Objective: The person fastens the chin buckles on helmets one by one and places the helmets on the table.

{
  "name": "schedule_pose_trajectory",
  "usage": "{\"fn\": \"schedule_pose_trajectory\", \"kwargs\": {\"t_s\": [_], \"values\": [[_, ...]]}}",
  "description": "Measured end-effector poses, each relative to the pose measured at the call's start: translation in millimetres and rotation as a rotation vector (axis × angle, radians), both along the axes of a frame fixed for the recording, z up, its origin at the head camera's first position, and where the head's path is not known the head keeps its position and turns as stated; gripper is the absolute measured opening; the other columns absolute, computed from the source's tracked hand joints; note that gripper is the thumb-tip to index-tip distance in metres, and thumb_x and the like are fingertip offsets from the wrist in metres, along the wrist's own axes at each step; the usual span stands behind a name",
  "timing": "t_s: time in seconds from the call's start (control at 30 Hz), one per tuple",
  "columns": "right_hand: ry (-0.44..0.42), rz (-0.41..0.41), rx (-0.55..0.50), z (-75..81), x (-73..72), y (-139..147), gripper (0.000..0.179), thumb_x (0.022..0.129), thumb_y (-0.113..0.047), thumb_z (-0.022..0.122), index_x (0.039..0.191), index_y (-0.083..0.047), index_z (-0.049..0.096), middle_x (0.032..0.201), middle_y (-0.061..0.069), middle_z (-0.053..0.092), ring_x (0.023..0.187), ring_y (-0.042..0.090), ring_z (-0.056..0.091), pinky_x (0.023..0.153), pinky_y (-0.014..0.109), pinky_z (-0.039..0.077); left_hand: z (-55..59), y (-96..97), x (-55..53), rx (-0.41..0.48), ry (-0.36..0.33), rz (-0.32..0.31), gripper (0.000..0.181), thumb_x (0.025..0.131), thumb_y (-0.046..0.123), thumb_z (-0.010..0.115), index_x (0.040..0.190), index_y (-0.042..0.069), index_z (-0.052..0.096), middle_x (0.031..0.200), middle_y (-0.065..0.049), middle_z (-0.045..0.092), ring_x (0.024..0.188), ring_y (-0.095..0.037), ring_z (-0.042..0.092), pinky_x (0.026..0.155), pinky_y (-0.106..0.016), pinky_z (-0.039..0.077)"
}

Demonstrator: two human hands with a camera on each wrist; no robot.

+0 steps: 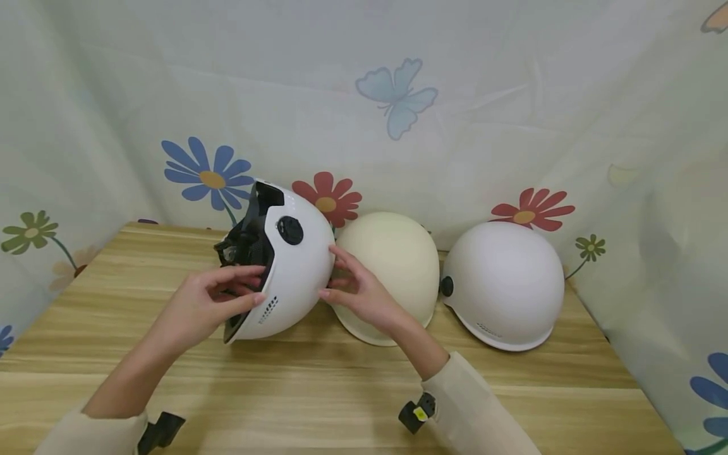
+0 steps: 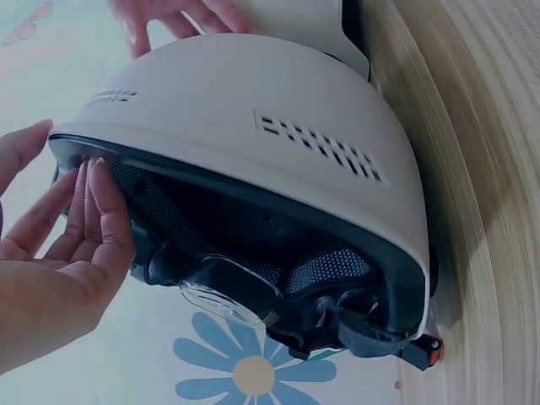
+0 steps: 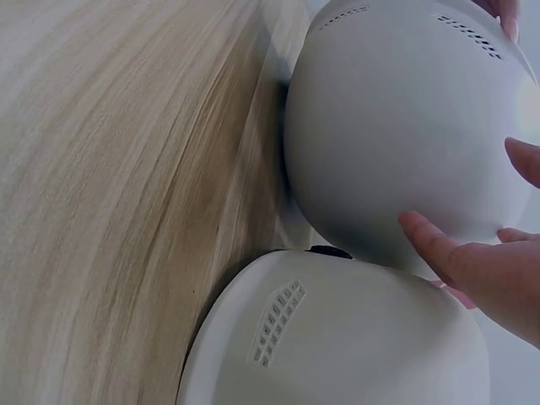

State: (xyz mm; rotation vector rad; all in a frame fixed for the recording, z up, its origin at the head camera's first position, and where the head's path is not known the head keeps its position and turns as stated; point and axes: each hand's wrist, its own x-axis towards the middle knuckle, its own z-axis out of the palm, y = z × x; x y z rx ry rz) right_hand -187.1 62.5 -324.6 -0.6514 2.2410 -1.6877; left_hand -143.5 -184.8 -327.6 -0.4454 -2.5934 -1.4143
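Three helmets in a row on a wood-grain table (image 1: 341, 392). Leftmost, the white helmet (image 1: 304, 272), sits between the two hands: tipped over, opening toward left, crown toward right. Can't tell if its lower edge touches the table. Left hand (image 1: 210, 297) at the opening side, pinching the rim, thumb on outer shell near the vent slots (image 1: 268, 309), fingers inside. Right hand (image 1: 366, 294) at the crown side, fingers and thumb spread, not wrapped round anything; fingertips against the shell. Black round knob (image 1: 290, 230) on the shell's side, above both hands. Dark lining and straps (image 2: 228, 291) visible inside, plus a clear piece, from left wrist view. Cream helmet (image 1: 392, 265) dome up, just beside the white one, partly behind the right hand. Third helmet, pale white (image 1: 503, 284), dome up, far right, well apart from both hands. Flower-print curtain (image 1: 483, 126) behind.
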Motion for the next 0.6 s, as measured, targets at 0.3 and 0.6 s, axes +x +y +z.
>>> {"fn": "schedule_pose_trajectory", "kwargs": {"t_s": [0.3, 0.6], "values": [[-0.012, 0.036, -0.022, -30.5, -17.9, 8, 0.074, 0.087, -0.007, 0.062, 0.146, -0.020, 0.021, 0.140, 0.015, 0.033, 0.116, 0.033, 0.048, 0.092, 0.038, 0.043, -5.0, 2.8, -0.9, 0.006, 0.002, -0.024, 0.040, 0.083, 0.021, 0.069, 0.118, 0.003, 0.060, 0.093, -0.007, 0.063, 0.081, -0.014, 0.058, 0.069, -0.021, 0.049], [-0.045, 0.061, -0.023, -36.9, -15.3, 8, 0.073, 0.088, -0.010, 0.060, 0.147, -0.019, 0.018, 0.140, 0.016, 0.035, 0.116, 0.029, 0.048, 0.095, 0.036, 0.040, -9.1, 6.9, 1.0, 0.013, -0.011, -0.042, 0.040, 0.082, 0.022, 0.069, 0.117, 0.004, 0.061, 0.095, -0.007, 0.062, 0.082, -0.016, 0.057, 0.067, -0.023, 0.049]]}}
